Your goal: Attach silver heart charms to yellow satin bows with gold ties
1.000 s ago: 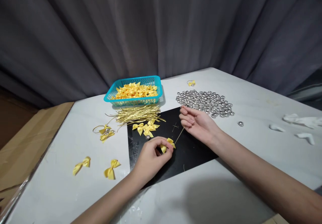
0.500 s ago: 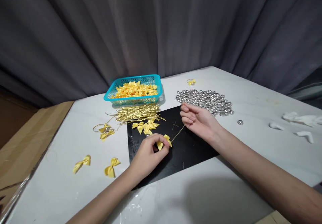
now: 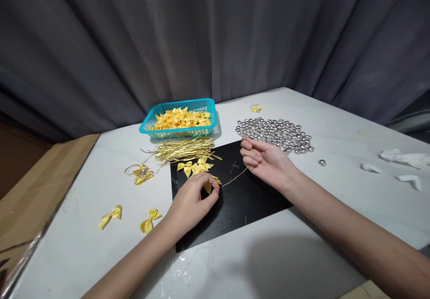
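Over the black mat [image 3: 235, 209], my left hand [image 3: 193, 198] is closed with thumb and index finger pinched on a yellow ribbon bow [image 3: 208, 186], partly hidden by the fingers. From that bow a thin gold cord [image 3: 234, 179] runs, slightly curved, up to my right hand [image 3: 267, 158]. The curled fingers of the right hand grip its other end. Just beyond the left hand lie several loose bows [image 3: 201, 164] on the mat's far left corner. A bundle of gold cords [image 3: 184, 149] sits behind them.
A turquoise basket [image 3: 181, 132] of yellow bows stands at the back. Silver heart-shaped beads [image 3: 275, 131] lie piled behind my right hand, with a stray bead [image 3: 322, 162] apart. Bows with cord loops [image 3: 143, 173] and plain bows [image 3: 150, 220] lie left. White pieces [image 3: 403, 159] lie far right.
My left hand has shifted a little left with the bow. The cord, straight before, now sags in a slight curve. My right hand has stayed nearly in place.
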`<state>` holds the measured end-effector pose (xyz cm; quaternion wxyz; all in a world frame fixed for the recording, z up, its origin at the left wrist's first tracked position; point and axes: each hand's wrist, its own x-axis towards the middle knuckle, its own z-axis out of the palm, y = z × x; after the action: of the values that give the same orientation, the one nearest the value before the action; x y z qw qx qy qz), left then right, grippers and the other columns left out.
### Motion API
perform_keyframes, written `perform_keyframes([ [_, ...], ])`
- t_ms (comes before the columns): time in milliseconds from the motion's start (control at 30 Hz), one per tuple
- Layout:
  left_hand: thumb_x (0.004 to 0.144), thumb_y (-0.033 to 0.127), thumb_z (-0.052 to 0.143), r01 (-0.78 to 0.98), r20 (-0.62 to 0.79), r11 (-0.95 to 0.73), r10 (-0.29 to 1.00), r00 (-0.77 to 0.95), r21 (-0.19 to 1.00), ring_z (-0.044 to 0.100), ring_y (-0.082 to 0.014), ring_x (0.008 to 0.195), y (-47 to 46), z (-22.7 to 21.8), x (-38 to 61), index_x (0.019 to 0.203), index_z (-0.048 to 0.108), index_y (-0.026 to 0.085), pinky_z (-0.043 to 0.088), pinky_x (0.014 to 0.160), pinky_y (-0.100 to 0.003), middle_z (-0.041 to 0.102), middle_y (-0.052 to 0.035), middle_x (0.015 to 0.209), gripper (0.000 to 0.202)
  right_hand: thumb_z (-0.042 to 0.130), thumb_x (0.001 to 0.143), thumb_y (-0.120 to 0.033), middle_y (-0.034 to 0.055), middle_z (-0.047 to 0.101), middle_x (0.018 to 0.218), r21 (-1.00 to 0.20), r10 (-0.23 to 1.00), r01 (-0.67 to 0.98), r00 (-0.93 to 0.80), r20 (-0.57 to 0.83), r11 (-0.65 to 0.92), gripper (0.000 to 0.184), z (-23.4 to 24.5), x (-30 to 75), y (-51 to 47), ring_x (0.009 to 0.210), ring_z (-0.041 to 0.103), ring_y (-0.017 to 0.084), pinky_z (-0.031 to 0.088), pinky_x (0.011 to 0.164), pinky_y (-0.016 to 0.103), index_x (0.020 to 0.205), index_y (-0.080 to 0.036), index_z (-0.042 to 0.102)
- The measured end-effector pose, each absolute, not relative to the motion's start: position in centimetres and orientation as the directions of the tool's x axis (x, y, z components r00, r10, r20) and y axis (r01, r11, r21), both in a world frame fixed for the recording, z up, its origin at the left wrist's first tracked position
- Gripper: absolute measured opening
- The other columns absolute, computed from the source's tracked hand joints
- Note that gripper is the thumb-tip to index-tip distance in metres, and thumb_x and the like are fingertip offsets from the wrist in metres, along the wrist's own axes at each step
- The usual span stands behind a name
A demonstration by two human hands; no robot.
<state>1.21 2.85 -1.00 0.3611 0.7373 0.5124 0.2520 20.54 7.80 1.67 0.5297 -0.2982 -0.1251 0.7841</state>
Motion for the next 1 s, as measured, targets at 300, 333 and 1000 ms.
perform_keyframes([
  [300,0.081,0.022,0.053,0.463,0.053,-0.17,0.966,0.255,0.87,0.051,-0.0238,0.116,3.0,-0.6,1.0,0.076,0.056,0.019,0.034,0.097,-0.038,0.061,-0.0093,0.117,0.006,0.029,0.098,-0.009,-0.0067,0.04,0.053,-0.523,0.906,-0.749,-0.257,-0.336,-0.407,0.031,1.7,20.6,7.8,0.033,0.028,0.001,0.028,0.032,0.013,0.069,-0.017,0.039],
  [333,0.082,0.024,0.054,0.414,0.04,-0.138,0.971,0.236,0.9,0.051,-0.0241,0.115,3.0,-0.3,1.0,0.076,0.056,0.019,0.035,0.094,-0.037,0.061,-0.0099,0.117,0.008,0.029,0.098,-0.009,-0.0066,0.041,0.054,-0.527,0.907,-0.747,-0.256,-0.334,-0.405,0.031,1.7,20.6,7.8,0.033,0.028,0.001,0.028,0.032,0.013,0.07,-0.017,0.04],
  [1000,0.085,0.022,0.059,-0.518,-0.267,0.397,0.913,0.308,0.758,0.039,-0.0024,0.043,2.6,1.1,1.6,0.075,0.049,0.017,0.038,0.043,-0.012,0.045,0.0082,0.057,0.015,0.048,0.088,-0.014,0.0031,0.066,0.077,-0.715,0.896,-0.54,-0.261,-0.36,-0.445,0.019,-0.1,18.7,6.2,0.063,0.062,0.008,0.052,0.059,0.019,0.074,-0.015,0.061],
])
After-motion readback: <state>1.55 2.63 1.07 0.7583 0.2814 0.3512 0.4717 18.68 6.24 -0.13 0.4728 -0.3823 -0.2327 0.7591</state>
